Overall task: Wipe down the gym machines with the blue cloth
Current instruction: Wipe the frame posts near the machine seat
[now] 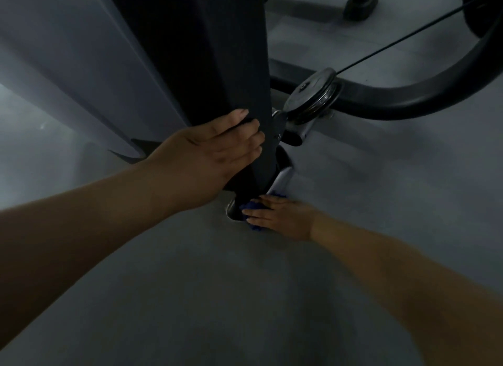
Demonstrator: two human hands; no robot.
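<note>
No legible text, label, brand, number or sign in view. Picture dim and blurred. Dark machine column [206, 52]: faces plain, no print readable. Pulley disc [310, 93], right of column: small mark at hub, too blurred to read.

The upright column [204, 52] is showing a dark, smooth, matt face. The pulley wheel [310, 93] is gleaming as polished metal; the curved tube [408, 104] is carrying a soft sheen. The blue cloth [251, 206] is looking fuzzy, the grey floor [353, 175] matt and finely grained.
</note>
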